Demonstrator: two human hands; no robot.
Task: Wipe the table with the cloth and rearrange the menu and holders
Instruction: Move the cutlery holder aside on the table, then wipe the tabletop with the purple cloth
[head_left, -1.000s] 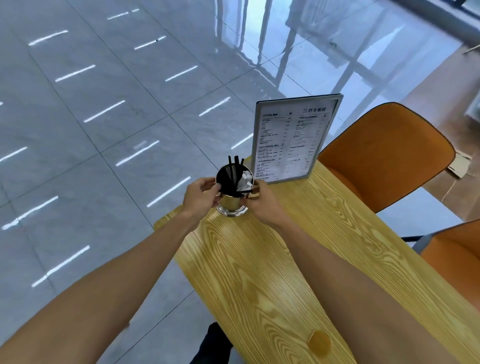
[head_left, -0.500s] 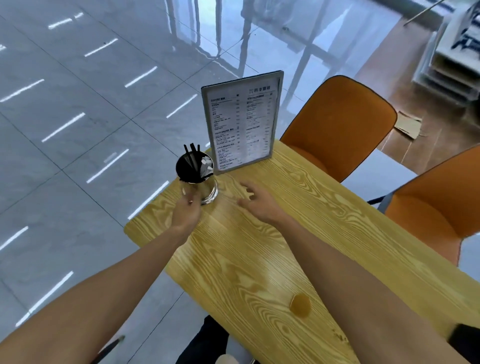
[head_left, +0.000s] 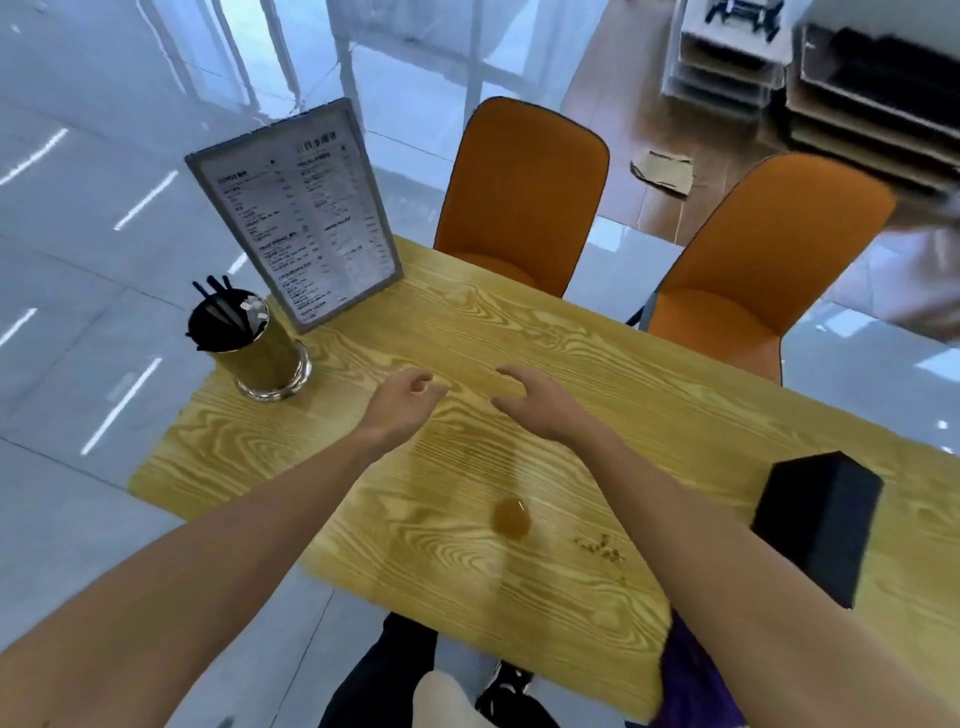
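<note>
The framed menu (head_left: 304, 218) stands upright at the far left corner of the wooden table (head_left: 519, 332). Just left of it, near the table's left edge, stands a gold holder (head_left: 254, 348) on a glass base, with black straws and white packets inside. My left hand (head_left: 402, 400) and my right hand (head_left: 540, 402) hover over the middle of the table, fingers apart and empty. A black box-shaped holder (head_left: 815, 525) lies on the table's right side, beside my right forearm. A purple cloth (head_left: 696, 680) shows at the near table edge under my right arm.
A brown liquid spot (head_left: 511, 517) and some crumbs (head_left: 600, 545) mark the table near me. Two orange chairs (head_left: 524, 192) (head_left: 769, 249) stand along the far side. Shelving and cardboard sit at the back right. Glossy tiled floor lies to the left.
Both hands let go of the gold holder and drew back toward the table's middle. The view swung right, bringing the black holder and second chair into sight.
</note>
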